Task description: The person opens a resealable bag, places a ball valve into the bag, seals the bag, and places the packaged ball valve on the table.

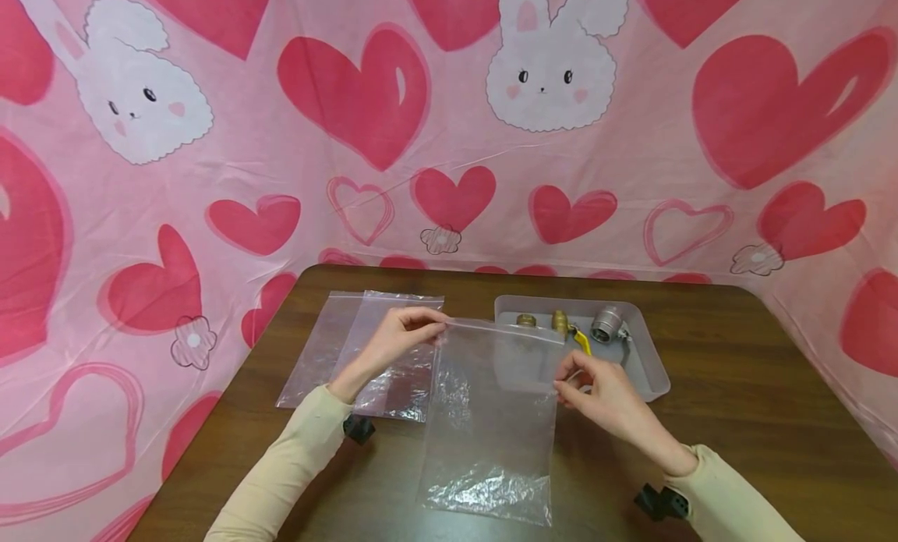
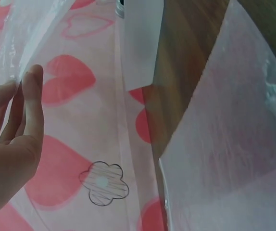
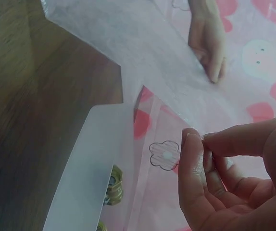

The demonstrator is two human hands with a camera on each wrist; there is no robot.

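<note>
A clear zip bag (image 1: 491, 425) hangs upright above the table, flat and see-through. My left hand (image 1: 396, 341) pinches its top left corner between thumb and fingers. On the opposite side my right hand (image 1: 606, 394) pinches the bag's right edge, a little below the top corner. The left wrist view shows the bag's film (image 2: 32, 33) rising from the left fingertips. In the right wrist view, thumb and forefinger meet on the edge of the film (image 3: 162, 62). Whether the zip is open, I cannot tell.
Two more clear zip bags (image 1: 316, 363) lie overlapping on the wooden table (image 1: 737, 417) at left. Behind the right hand, a translucent plastic tray (image 1: 655, 370) holds a brass fitting (image 1: 526, 320), a brass valve with a yellow lever (image 1: 582, 340) and a silver-coloured valve (image 1: 607, 324).
</note>
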